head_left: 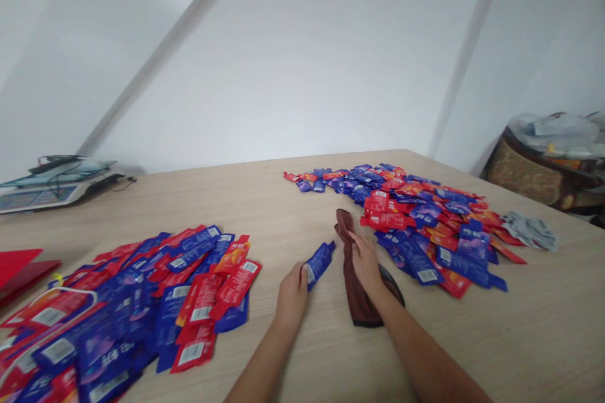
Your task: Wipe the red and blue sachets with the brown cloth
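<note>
Between the fingers of my left hand (pixel 292 295) is a blue spouted pouch (pixel 320 264), tilted up with its narrow neck toward the right. My right hand (pixel 367 262) is closed on a dark brown cloth (pixel 355 293) with black edging, which lies partly on the table. The cloth's far end sticks up beyond my fingers. Close to the right of that hand begins a pile of red and blue pouches (pixel 428 264). Left of my left hand spreads another heap of red and blue pouches (pixel 179 293).
A light wood table (pixel 227 201) runs to a white wall (pixel 302 75). A flat scale-like device (pixel 42 192) with things on it stands far left, near a red folder-like item (pixel 21 267). A crumpled grey cloth (pixel 532 230) lies at right; a patterned chair (pixel 522 170) holds plastic bags.
</note>
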The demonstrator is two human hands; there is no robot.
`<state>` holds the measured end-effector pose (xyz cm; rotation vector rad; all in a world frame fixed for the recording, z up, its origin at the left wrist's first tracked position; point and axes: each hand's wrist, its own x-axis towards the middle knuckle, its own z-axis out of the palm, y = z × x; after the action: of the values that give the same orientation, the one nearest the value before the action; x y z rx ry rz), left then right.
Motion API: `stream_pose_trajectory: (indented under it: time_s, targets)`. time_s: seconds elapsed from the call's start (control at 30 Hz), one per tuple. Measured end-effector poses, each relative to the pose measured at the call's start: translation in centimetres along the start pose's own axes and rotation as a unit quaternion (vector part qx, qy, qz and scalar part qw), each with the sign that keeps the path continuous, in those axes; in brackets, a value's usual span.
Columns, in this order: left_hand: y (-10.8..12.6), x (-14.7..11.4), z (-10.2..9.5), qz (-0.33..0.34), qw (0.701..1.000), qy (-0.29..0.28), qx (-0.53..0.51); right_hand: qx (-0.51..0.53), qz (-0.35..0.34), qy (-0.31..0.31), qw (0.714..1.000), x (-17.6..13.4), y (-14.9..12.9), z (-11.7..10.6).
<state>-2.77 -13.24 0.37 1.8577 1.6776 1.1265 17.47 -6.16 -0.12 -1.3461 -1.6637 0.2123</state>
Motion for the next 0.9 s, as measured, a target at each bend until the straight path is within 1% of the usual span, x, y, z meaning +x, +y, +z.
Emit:
stream_pose_trajectory:
  time_s: [0.03, 0.07, 0.1, 0.13, 0.17, 0.2, 0.23, 0.3, 0.33, 0.4, 0.47, 0.53, 0.57, 0.63, 0.7, 0.77, 0.83, 0.9]
  targets:
    - [0.0, 0.0, -0.1, -0.056, 0.997, 0.002, -0.059, 0.023, -0.004, 0.025, 0.999, -0.4, -0.7, -0.1]
    - [-0.1, 0.1, 0.0, -0.109, 0.988, -0.004, -0.113, 0.039, -0.015, 0.034, 0.999, -1.0, -1.8, -0.1]
    - [-0.2, 0.2, 0.1, -0.153, 0.976, -0.015, -0.155, 0.049, -0.036, 0.023, 0.998, -1.8, -3.0, 0.0]
    - [-0.3, 0.3, 0.3, -0.184, 0.966, -0.023, -0.182, 0.049, -0.059, -0.005, 0.997, -2.7, -4.4, 0.4]
    - [-0.4, 0.4, 0.4, -0.201, 0.960, -0.029, -0.195, 0.041, -0.094, -0.060, 0.993, -3.6, -5.7, 0.9]
    - [-0.5, 0.6, 0.5, -0.206, 0.958, -0.033, -0.196, 0.023, -0.130, -0.120, 0.984, -4.4, -7.0, 1.6]
    - [-0.6, 0.7, 0.6, -0.207, 0.959, -0.036, -0.190, -0.006, -0.148, -0.161, 0.976, -5.1, -8.0, 2.2]
    - [-0.7, 0.8, 0.6, -0.208, 0.961, -0.038, -0.175, -0.069, -0.152, -0.207, 0.964, -5.7, -8.8, 3.2]
    - [-0.8, 0.8, 0.6, -0.209, 0.962, -0.038, -0.169, -0.099, -0.138, -0.218, 0.961, -5.4, -8.5, 3.4]
    - [-0.8, 0.8, 0.5, -0.211, 0.965, -0.027, -0.157, -0.151, -0.095, -0.222, 0.959, -4.0, -6.9, 3.4]
    - [-0.8, 0.8, 0.5, -0.212, 0.965, -0.020, -0.150, -0.182, -0.054, -0.205, 0.960, -2.2, -4.7, 2.7]
    - [-0.7, 0.7, 0.4, -0.219, 0.964, -0.027, -0.147, -0.174, -0.040, -0.180, 0.967, -1.0, -3.1, 2.1]
    - [-0.7, 0.8, 0.4, -0.223, 0.963, -0.032, -0.145, -0.155, -0.044, -0.168, 0.973, -1.0, -2.9, 1.9]
    - [-0.7, 0.9, 0.3, -0.228, 0.964, -0.042, -0.134, -0.105, -0.074, -0.149, 0.980, -2.0, -3.8, 1.9]
    - [-0.8, 1.1, 0.2, -0.202, 0.970, -0.036, -0.127, -0.064, -0.124, -0.151, 0.979, -3.9, -5.7, 2.6]
    - [-1.0, 1.3, 0.1, -0.163, 0.978, -0.024, -0.130, -0.062, -0.174, -0.187, 0.965, -5.6, -7.5, 3.5]
    - [-1.2, 1.2, 0.1, -0.163, 0.976, -0.021, -0.140, -0.094, -0.174, -0.199, 0.960, -6.0, -8.1, 4.1]
    - [-1.4, 1.0, 0.3, -0.206, 0.966, -0.028, -0.155, -0.136, -0.140, -0.202, 0.960, -4.9, -7.2, 4.1]
